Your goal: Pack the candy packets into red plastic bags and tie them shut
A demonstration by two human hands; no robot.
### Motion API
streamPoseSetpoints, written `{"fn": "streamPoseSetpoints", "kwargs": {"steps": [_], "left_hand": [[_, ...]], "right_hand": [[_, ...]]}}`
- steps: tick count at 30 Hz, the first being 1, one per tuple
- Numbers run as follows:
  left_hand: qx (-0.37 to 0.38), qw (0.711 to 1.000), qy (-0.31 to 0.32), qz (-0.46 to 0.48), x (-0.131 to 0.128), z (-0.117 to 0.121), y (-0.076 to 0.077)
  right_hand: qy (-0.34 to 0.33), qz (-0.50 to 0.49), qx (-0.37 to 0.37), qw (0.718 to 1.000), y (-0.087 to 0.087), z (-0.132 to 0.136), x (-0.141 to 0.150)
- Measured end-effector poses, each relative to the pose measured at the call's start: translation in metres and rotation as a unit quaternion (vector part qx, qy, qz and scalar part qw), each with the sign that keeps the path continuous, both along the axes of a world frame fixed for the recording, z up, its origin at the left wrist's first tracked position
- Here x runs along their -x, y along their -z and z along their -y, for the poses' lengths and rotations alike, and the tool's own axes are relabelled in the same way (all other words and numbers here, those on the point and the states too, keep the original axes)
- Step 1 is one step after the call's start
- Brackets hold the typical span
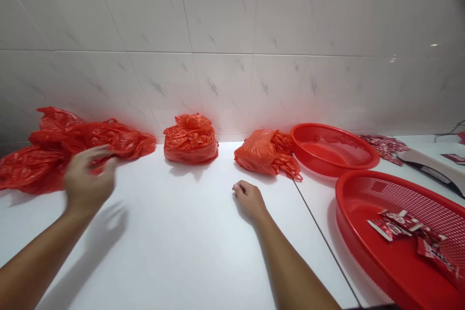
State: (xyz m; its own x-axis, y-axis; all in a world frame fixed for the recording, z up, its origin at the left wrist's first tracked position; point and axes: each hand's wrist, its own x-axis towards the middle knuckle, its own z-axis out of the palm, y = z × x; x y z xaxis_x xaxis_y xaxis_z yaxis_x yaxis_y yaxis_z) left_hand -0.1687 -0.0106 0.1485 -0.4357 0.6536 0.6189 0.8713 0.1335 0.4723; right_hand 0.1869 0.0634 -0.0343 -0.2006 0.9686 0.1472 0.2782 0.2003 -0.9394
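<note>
Over on the left, the left hand (89, 181), blurred with fingers parted, hangs before a heap of loose red bags (109, 136); a hasty sweep might snag the thin plastic. The right hand (250, 198), curled closed on the table (174, 232), rests near the right-hand bundle (259, 152), whose trailing handles could catch a finger. I count one heap, its bags too tangled to number; two bundles, including the middle bundle (191, 143); two baskets, the far basket (323, 152) and near basket (392, 271); several overlapping packets (390, 229), uncountable.

I can't tell from here whether this is a home kitchen or a packing room: marbled wall tiles (221, 14) rise at the far edge of the white surface (181, 232), perforated red baskets (350, 225) toward its right edge.
</note>
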Motion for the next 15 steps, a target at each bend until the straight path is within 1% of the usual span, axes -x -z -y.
{"fn": "streamPoseSetpoints", "kwargs": {"steps": [1,2,4,6,8,10,12,13,15], "left_hand": [[-0.003,0.999,0.029,-0.041,-0.012,-0.018,-0.005],[0.008,0.994,0.072,-0.085,-0.025,-0.04,-0.012],[0.049,0.983,0.135,-0.115,-0.048,-0.091,-0.028],[0.09,0.972,0.174,-0.133,-0.067,-0.141,-0.044],[0.136,0.962,0.196,-0.132,-0.08,-0.177,-0.056],[0.158,0.961,0.194,-0.12,-0.089,-0.197,-0.065],[0.147,0.968,0.174,-0.106,-0.094,-0.204,-0.075],[0.128,0.974,0.159,-0.1,-0.097,-0.204,-0.082],[0.065,0.986,0.125,-0.092,-0.101,-0.199,-0.1]], "right_hand": [[-0.005,-0.007,0.0,1.0,0.0,-0.001,-0.003],[-0.009,-0.014,0.001,1.0,0.001,-0.002,-0.006],[-0.008,-0.032,0.005,0.999,0.002,-0.005,-0.011],[-0.003,-0.05,0.009,0.999,0.003,-0.008,-0.014],[0.002,-0.066,0.013,0.998,0.005,-0.011,-0.014],[0.005,-0.079,0.016,0.997,0.006,-0.014,-0.014],[0.008,-0.089,0.018,0.996,0.008,-0.016,-0.013],[0.009,-0.093,0.02,0.995,0.008,-0.017,-0.013],[0.012,-0.1,0.024,0.995,0.009,-0.018,-0.012]]}}
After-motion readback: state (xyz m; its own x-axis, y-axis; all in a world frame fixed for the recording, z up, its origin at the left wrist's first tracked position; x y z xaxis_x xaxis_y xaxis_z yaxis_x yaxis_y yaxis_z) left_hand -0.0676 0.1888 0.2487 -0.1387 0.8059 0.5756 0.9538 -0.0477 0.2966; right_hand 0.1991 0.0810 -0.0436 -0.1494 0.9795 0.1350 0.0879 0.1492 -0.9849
